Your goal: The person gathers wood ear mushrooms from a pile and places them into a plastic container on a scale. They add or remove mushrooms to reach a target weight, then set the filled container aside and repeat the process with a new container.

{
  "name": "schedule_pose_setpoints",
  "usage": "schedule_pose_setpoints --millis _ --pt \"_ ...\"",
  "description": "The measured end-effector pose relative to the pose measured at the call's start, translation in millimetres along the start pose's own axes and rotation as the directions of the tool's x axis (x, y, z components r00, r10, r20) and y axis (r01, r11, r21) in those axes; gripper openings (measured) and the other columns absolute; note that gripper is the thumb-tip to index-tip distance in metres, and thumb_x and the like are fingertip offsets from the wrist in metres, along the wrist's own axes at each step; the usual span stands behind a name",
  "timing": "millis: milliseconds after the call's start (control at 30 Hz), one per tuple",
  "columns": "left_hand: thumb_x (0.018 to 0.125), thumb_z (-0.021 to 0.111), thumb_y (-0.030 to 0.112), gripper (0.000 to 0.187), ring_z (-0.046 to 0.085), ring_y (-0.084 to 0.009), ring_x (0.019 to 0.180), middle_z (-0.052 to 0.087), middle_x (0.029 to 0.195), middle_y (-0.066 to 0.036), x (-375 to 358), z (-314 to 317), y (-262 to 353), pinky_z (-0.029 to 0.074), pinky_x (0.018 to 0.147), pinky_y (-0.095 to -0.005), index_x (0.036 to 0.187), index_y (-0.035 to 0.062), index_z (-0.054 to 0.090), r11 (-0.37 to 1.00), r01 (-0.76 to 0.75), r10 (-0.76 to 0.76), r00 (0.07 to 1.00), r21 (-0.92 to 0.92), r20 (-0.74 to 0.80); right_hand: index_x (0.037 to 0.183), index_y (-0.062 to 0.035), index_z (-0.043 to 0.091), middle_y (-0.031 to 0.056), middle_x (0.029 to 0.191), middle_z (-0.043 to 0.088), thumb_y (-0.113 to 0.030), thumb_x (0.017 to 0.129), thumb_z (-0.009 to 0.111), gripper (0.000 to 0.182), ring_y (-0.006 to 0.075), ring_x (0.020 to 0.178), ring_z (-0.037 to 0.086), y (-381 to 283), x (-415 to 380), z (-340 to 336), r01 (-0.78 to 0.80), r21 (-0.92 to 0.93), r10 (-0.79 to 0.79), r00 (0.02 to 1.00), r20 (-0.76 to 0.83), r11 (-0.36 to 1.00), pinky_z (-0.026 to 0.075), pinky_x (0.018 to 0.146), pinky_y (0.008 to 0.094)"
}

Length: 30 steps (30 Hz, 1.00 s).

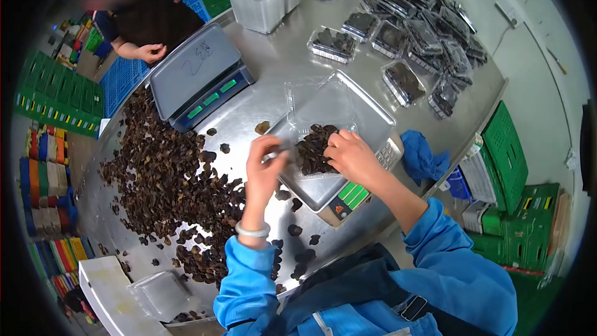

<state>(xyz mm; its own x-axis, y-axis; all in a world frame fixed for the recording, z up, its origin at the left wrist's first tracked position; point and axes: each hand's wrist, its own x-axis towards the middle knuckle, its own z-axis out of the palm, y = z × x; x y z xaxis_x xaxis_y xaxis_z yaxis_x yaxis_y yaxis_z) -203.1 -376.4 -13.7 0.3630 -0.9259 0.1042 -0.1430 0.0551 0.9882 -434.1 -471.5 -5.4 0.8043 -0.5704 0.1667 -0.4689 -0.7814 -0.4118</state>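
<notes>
A clear plastic clamshell box [320, 102], lid up, sits on the metal tray [377, 112] of a small scale [344, 206]. Dark wood ear mushrooms [314, 149] fill its lower half. My right hand [356, 157] is at the right side of this heap, its curled fingertips closed on the mushrooms. My left hand [264, 165] hovers just left of the box, fingers bent and blurred by motion; I cannot tell whether a piece is in them. A large loose pile of wood ear mushrooms [168, 180] spreads over the steel table to the left.
Filled clear boxes [404, 9] are heaped at the back right. A larger scale [199, 68] stands behind the pile, near another person [152, 9] reaching toward stacked clear containers [258, 6]. Blue cloth [425, 155] lies right of my scale. Green crates [522, 236] stand beyond the table.
</notes>
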Motion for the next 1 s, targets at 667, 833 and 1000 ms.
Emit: schedule_pose_setpoints --millis 667,833,1000 --pt "0.092 0.074 0.005 0.009 0.057 -0.0079 0.078 0.065 0.09 -0.002 -95.0 53.4 45.6 0.046 0.071 -0.0228 0.097 -0.0009 0.07 0.936 0.278 -0.263 0.96 -0.216 0.095 0.099 -0.0017 0.068 0.0095 0.102 0.071 0.001 0.078 0.078 0.024 0.0234 0.092 0.07 -59.8 -55.2 -36.8 -0.035 0.73 0.177 0.977 -0.119 0.683 0.056 0.08 0.033" --pt "0.097 0.067 0.005 0.01 0.059 -0.0095 0.073 0.063 0.088 -0.004 -164.9 21.7 52.9 0.047 0.067 -0.0241 0.093 -0.0037 0.067 0.911 0.397 -0.386 0.917 -0.112 0.104 0.099 -0.0031 0.068 0.0078 0.101 0.072 0.0 0.079 0.078 0.022 0.0215 0.09 0.07 -74.0 -78.0 -32.4 -0.058 0.719 0.073 0.997 0.01 0.692 0.055 0.082 0.0325" --pt "0.09 0.074 0.003 0.007 0.06 -0.0096 0.074 0.066 0.086 -0.006 -242.6 -22.7 26.5 0.05 0.068 -0.0242 0.09 -0.0024 0.07 0.907 0.411 -0.41 0.912 0.096 -0.032 0.099 -0.0038 0.067 0.0059 0.097 0.069 -0.005 0.083 0.075 0.019 0.0166 0.086 0.067 -24.3 -34.0 -37.6 -0.061 0.669 0.33 0.901 -0.283 0.74 0.054 0.078 0.0305"
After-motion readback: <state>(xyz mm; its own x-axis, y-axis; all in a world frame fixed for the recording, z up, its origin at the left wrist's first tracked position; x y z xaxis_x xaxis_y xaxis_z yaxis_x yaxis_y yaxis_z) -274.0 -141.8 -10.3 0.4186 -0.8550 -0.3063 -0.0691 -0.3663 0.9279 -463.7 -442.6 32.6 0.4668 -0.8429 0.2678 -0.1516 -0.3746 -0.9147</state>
